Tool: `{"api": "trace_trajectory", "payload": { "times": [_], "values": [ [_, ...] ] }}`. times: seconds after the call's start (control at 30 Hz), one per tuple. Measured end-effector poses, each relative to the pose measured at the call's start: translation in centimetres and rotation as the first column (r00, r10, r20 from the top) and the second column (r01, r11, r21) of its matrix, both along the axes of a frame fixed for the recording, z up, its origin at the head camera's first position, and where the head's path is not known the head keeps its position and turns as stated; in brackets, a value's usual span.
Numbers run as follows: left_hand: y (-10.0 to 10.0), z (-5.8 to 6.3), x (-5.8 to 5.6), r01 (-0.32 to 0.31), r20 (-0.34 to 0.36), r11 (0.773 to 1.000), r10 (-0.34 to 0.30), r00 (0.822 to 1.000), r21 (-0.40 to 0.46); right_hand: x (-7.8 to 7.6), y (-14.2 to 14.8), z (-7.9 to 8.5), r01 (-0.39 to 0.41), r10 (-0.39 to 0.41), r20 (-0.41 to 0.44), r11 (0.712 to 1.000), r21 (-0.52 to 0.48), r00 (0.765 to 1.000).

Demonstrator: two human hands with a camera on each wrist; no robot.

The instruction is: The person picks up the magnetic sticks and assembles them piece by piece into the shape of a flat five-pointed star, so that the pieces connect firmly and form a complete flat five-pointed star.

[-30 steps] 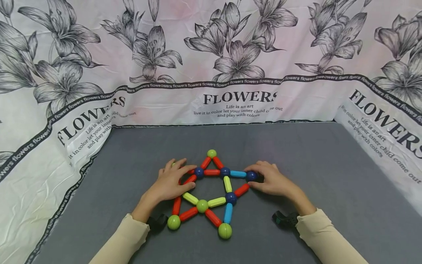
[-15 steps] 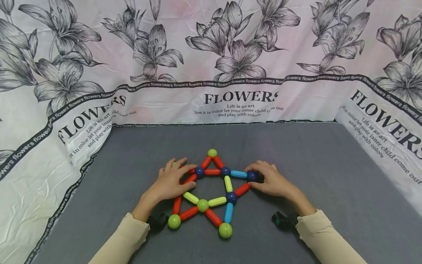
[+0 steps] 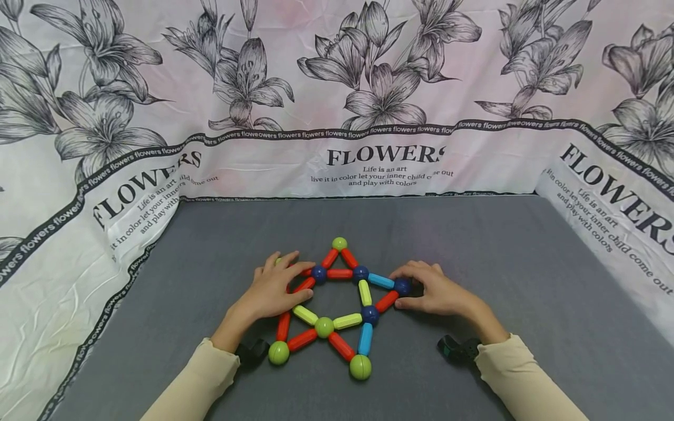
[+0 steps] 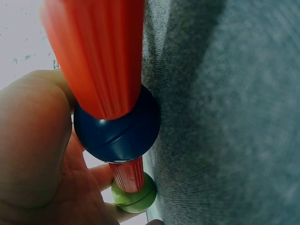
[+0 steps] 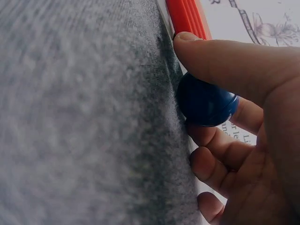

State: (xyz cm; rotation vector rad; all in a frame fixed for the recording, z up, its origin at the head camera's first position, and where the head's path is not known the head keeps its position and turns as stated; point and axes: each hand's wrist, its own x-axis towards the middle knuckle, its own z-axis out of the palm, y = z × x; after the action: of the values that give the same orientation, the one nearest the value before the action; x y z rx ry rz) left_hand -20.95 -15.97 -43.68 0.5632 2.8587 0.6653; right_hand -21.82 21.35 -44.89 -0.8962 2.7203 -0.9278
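Note:
A flat star of magnetic rods (image 3: 339, 273) and balls lies on the grey cloth. At its right corner, my right hand (image 3: 434, 289) grips a dark blue ball (image 3: 402, 286) between thumb and fingers. That ball meets a light blue rod (image 3: 381, 281) and a red rod (image 3: 387, 301). My left hand (image 3: 268, 292) holds the star's left side, covering part of it from above. In the left wrist view, the thumb lies beside another dark blue ball (image 4: 119, 131), with fingers behind a green ball (image 4: 134, 194).
Grey cloth (image 3: 500, 245) covers the table around the star. A white floral sheet (image 3: 295, 164) rises behind and along both sides. Black wrist devices (image 3: 457, 349) sit under both forearms. Two green balls (image 3: 360, 367) form the star's near corners.
My right hand has drawn the dark blue ball slightly toward me, angling the light blue rod. The ball now meets the red rod's end. My left hand stays in place.

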Motion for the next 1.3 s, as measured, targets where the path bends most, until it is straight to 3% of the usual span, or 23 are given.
{"api": "trace_trajectory", "payload": {
  "times": [0.33, 0.67, 0.87, 1.1, 1.3],
  "values": [
    [-0.1, 0.0, 0.2, 0.0, 0.007, 1.0, -0.001, 1.0, 0.011, 0.2, 0.1, -0.1, -0.005, 0.005, -0.012, 1.0, -0.026, 1.0],
    [-1.8, 0.9, -0.3, 0.062, 0.007, 0.979, -0.065, 0.998, 0.192, -0.1, 0.6, -0.3, 0.038, -0.041, -0.034, 0.997, -0.069, 0.999],
    [-2.6, 1.6, -0.3, 0.072, 0.07, 0.984, -0.084, 0.994, 0.16, -0.2, 0.5, -0.5, 0.138, -0.143, -0.082, 0.988, -0.066, 0.986],
    [-3.0, 2.2, -0.1, 0.076, 0.139, 0.992, -0.089, 0.986, 0.099, 0.1, -0.2, -0.6, 0.329, -0.333, -0.062, 0.942, -0.072, 0.941],
    [-3.2, 2.1, 0.1, 0.089, 0.126, 0.993, -0.098, 0.987, 0.073, 0.4, -0.4, -0.5, 0.359, -0.362, -0.052, 0.932, -0.058, 0.931]
  ]
}}
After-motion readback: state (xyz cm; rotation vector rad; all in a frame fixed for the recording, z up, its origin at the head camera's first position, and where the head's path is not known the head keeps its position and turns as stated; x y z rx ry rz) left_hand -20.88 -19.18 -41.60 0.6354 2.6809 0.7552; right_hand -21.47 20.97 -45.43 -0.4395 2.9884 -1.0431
